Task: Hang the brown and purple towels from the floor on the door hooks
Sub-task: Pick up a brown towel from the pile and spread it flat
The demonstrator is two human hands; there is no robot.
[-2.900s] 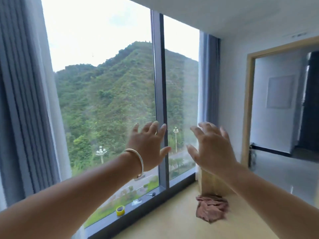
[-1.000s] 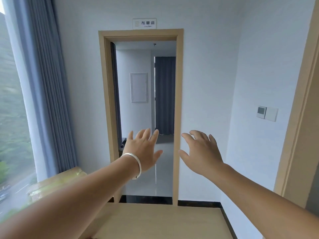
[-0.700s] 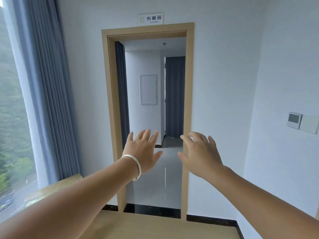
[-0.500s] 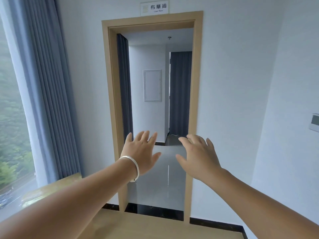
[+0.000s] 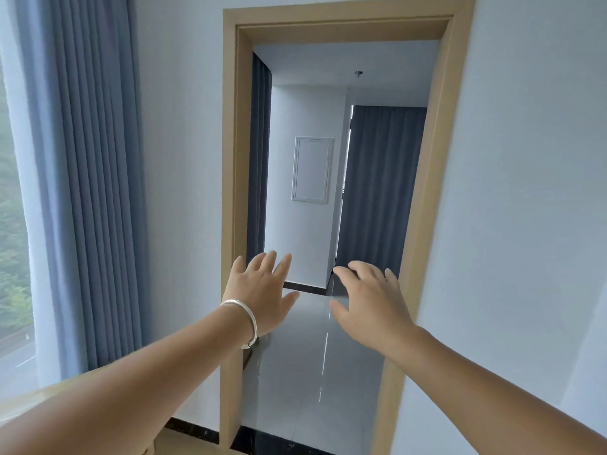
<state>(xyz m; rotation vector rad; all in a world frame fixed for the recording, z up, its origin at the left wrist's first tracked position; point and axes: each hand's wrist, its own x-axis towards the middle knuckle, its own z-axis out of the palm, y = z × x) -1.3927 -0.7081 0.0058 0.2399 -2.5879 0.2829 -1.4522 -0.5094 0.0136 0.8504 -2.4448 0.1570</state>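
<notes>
Both hands are raised, empty and spread, before a wooden doorway. The left hand (image 5: pixel 259 295), at about 9 o'clock of frame centre, has straight, splayed fingers and grasps nothing; a silver bangle (image 5: pixel 244 318) circles its wrist. The right hand (image 5: pixel 369 305), at roughly 3 o'clock of the left and apart from it, is likewise released — fingers loosely extended, palm turned away, touching nothing. Both bare forearms reach in from the 7 and 5 o'clock corners.

Beyond the fingertips stands the tan door frame (image 5: pixel 423 205), set in a white wall (image 5: pixel 525 192). Through it lies a glossy grey tiled floor (image 5: pixel 315 366) with a dark skirting at its far end, a white wall panel (image 5: pixel 312 169) at 12 o'clock above the hands, and dark blue curtains — one just inside the frame (image 5: pixel 259 159), another farther back at 2 o'clock (image 5: pixel 381 192). At 9 o'clock hangs a pleated blue-grey curtain (image 5: pixel 95 192) beside a window (image 5: pixel 13 224) showing green foliage.

The brown and purple towels are out of view, as are any door hooks.
</notes>
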